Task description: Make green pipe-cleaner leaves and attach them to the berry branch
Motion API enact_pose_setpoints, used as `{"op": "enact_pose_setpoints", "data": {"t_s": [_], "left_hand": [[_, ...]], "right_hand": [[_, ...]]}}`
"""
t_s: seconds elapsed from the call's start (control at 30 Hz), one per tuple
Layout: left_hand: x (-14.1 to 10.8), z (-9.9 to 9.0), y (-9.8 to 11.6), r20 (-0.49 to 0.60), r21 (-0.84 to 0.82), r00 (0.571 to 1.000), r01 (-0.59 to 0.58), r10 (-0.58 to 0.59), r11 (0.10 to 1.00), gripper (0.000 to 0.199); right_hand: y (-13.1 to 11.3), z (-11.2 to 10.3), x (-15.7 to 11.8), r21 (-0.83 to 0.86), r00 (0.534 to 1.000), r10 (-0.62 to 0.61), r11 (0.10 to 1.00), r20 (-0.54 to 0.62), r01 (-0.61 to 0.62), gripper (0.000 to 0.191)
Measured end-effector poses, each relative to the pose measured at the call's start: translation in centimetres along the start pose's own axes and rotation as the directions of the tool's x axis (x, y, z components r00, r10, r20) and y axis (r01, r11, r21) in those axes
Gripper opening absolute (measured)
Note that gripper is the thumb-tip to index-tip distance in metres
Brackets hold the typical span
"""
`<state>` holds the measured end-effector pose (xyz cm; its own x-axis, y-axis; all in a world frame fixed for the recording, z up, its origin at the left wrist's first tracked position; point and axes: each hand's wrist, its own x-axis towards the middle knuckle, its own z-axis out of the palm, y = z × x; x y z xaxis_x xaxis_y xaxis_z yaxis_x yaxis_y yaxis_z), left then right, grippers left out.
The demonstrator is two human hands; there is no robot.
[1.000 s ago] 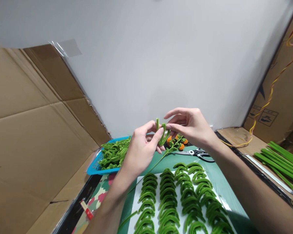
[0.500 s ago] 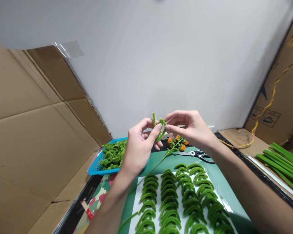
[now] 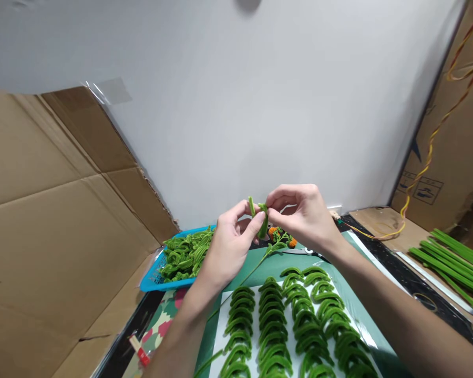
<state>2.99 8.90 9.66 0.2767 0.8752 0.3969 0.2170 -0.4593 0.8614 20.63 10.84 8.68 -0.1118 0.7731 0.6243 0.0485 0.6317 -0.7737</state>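
Observation:
Fingers of my left hand [image 3: 232,241] pinch a bent green fuzzy stem [image 3: 263,227], one straight end sticking up above them. On the right, my right hand [image 3: 299,215] is closed, its thumb and forefinger pressed on the same stem's upper end. Below the hands, rows of curved green fuzzy pieces [image 3: 274,325] lie on a white sheet [image 3: 221,320]. Behind the hands is a green sprig with orange balls [image 3: 274,245], beside scissors [image 3: 308,251] that my right hand and wrist partly cover.
A blue basket [image 3: 152,281] full of green fuzzy pieces stands at the left. Long green stems [image 3: 453,262] lie at the right. Cardboard [image 3: 55,210] borders the left side, and a twisted yellow-red wire [image 3: 429,152] hangs at the right.
My right hand has closed more tightly on the stem, and the stem's loop looks narrower. Both hands appear slightly lower as the view has shifted. More of the scissors is covered.

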Motion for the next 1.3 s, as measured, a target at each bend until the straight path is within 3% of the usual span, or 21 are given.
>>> {"op": "enact_pose_setpoints", "data": {"t_s": [0.3, 0.6, 0.83, 1.0, 1.3], "left_hand": [[0.1, -0.1, -0.4, -0.036, 0.009, 0.999, 0.001, 0.0, 1.0, 0.022], [0.1, -0.1, -0.6, 0.045, 0.015, 0.999, 0.003, -0.004, 1.0, 0.021], [0.4, -0.4, -0.7, -0.026, 0.03, 1.0, 0.009, -0.008, 1.0, 0.022], [0.5, -0.6, -0.7, 0.0, 0.118, 1.0, -0.013, 0.013, 0.993, 0.024], [0.5, -0.3, -1.3, 0.049, 0.119, 0.999, -0.002, -0.004, 0.993, 0.024]], "right_hand": [[0.3, 0.0, 0.2, 0.025, 0.998, 0.022, 0.999, 0.055, -0.023, 0.009], [0.5, 0.1, -0.1, 0.04, 0.999, 0.032, 0.999, 0.015, -0.033, 0.013], [0.5, -0.5, 0.2, -0.01, 0.989, -0.037, 0.999, 0.144, 0.039, 0.021], [0.5, -0.6, 0.3, -0.043, 0.985, -0.107, 0.993, 0.137, 0.114, 0.011], [0.7, -0.6, 0.4, -0.225, 0.982, -0.112, 0.964, 0.151, 0.144, 0.016]]}}
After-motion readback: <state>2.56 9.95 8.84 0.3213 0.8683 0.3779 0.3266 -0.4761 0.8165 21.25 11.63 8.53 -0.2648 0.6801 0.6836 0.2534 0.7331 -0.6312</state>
